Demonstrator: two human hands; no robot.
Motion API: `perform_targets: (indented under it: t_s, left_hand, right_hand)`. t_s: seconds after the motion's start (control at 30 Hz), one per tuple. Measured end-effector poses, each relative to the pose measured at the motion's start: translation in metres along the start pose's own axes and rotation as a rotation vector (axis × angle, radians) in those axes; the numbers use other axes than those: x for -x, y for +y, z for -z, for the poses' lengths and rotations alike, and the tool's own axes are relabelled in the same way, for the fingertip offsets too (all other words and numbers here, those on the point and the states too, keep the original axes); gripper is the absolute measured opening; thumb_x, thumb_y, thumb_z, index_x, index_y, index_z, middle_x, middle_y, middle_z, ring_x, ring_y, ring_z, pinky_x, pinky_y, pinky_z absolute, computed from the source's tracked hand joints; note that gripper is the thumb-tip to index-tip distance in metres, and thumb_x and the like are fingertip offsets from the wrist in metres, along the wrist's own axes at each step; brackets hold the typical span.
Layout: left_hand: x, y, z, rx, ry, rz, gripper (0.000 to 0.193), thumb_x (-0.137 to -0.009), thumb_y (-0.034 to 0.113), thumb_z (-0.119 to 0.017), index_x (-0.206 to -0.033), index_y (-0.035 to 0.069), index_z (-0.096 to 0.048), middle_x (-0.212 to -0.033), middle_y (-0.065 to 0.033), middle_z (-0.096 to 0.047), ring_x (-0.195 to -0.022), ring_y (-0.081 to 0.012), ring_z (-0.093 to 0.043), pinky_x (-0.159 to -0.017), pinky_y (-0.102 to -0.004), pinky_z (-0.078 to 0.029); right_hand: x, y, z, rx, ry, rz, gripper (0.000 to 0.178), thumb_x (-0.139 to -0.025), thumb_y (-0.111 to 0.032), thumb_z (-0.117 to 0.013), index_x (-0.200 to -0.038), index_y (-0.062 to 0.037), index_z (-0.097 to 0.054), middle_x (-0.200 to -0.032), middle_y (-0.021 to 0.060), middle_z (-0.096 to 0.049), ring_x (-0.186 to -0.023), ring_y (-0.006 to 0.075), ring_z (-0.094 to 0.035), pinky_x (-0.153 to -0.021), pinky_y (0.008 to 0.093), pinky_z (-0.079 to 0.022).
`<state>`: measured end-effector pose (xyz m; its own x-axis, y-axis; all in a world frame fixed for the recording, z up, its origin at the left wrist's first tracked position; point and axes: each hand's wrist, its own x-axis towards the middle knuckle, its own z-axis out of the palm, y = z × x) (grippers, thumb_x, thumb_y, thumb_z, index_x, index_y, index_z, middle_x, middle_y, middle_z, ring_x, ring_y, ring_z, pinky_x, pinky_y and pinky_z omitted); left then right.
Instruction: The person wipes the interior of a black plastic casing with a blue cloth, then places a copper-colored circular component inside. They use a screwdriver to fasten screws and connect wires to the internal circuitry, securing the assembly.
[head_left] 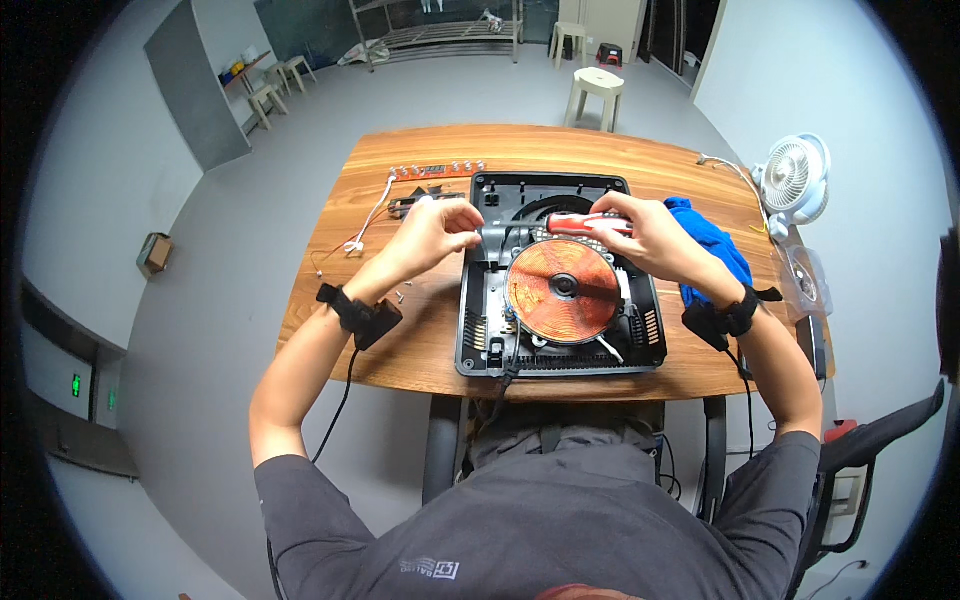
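In front of me lies the opened black housing [640, 362] of an induction cooker, with a round copper coil [590, 270] at its middle. My right hand [650, 237] is closed around the red handle of a screwdriver [570, 224], held nearly level above the housing's far half. The shaft points left. At its tip the fingers of my left hand [440, 230] are pinched together; whatever lies between them is too small to make out. A dark cord [508, 375] leaves the housing's near edge. Several small screws [403, 291] lie on the wood beside my left wrist.
On the table's [420, 340] far left are an orange circuit strip [432, 172], a black part [420, 203] and a white cable [370, 220]. A blue cloth [715, 245], a white fan [795, 175] and a clear plastic container [803, 280] are on the right. A stool [598, 85] stands beyond.
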<state>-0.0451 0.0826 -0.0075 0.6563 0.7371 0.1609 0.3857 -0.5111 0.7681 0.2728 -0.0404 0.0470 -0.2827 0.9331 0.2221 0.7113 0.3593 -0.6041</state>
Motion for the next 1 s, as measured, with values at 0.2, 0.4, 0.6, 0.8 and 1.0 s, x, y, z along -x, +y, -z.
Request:
perform_targets:
  t_s: [0.2, 0.4, 0.6, 0.8, 1.0]
  left_hand:
    - [0.003, 0.01, -0.017, -0.058, -0.024, -0.141, 0.017, -0.089, 0.0, -0.074, -0.105, -0.002, -0.07, -0.095, -0.0123, -0.076, -0.089, -0.0164, -0.075, -0.081, -0.0294, -0.061]
    - [0.003, 0.008, -0.018, -0.069, -0.04, -0.173, 0.017, -0.088, -0.001, -0.074, -0.104, -0.002, -0.069, -0.096, -0.0109, -0.076, -0.09, -0.0162, -0.075, -0.082, -0.0293, -0.061]
    - [0.005, 0.015, -0.019, -0.116, -0.048, -0.215, 0.018, -0.087, -0.001, -0.075, -0.104, -0.001, -0.069, -0.095, -0.0098, -0.076, -0.09, -0.0153, -0.075, -0.082, -0.0288, -0.061]
    - [0.009, 0.025, -0.023, -0.08, -0.048, -0.234, 0.017, -0.087, 0.001, -0.076, -0.103, 0.0, -0.07, -0.092, -0.0082, -0.076, -0.086, -0.0137, -0.074, -0.077, -0.0274, -0.06]
    - [0.011, 0.039, -0.034, -0.03, -0.167, -0.245, 0.019, -0.087, 0.004, -0.077, -0.104, 0.001, -0.071, -0.091, -0.0093, -0.077, -0.083, -0.014, -0.074, -0.075, -0.0286, -0.06]
  right_hand:
    - [0.005, -0.004, -0.002, 0.038, -0.029, 0.007, 0.035, -0.096, -0.031, -0.07, -0.111, 0.0, -0.066, -0.085, 0.0196, -0.069, -0.08, 0.0288, -0.07, -0.073, 0.0374, -0.054]
    - [0.008, -0.001, -0.004, 0.03, -0.03, 0.008, 0.034, -0.096, -0.031, -0.069, -0.11, -0.0002, -0.066, -0.084, 0.0202, -0.068, -0.08, 0.0297, -0.07, -0.073, 0.0384, -0.054]
    - [0.008, -0.008, 0.005, 0.048, -0.035, 0.026, 0.032, -0.096, -0.027, -0.072, -0.112, 0.0, -0.066, -0.081, 0.0116, -0.068, -0.076, 0.0151, -0.065, -0.068, 0.03, -0.051]
    - [0.014, -0.007, 0.013, -0.057, 0.001, -0.046, 0.031, -0.096, -0.028, -0.073, -0.11, -0.001, -0.065, -0.082, 0.0077, -0.067, -0.077, 0.0103, -0.062, -0.068, 0.0269, -0.05]
    - [0.02, -0.017, 0.03, -0.074, 0.067, -0.02, 0.04, -0.091, -0.03, -0.079, -0.113, -0.0017, -0.063, -0.085, 0.0074, -0.067, -0.078, 0.0124, -0.064, -0.069, 0.0282, -0.052]
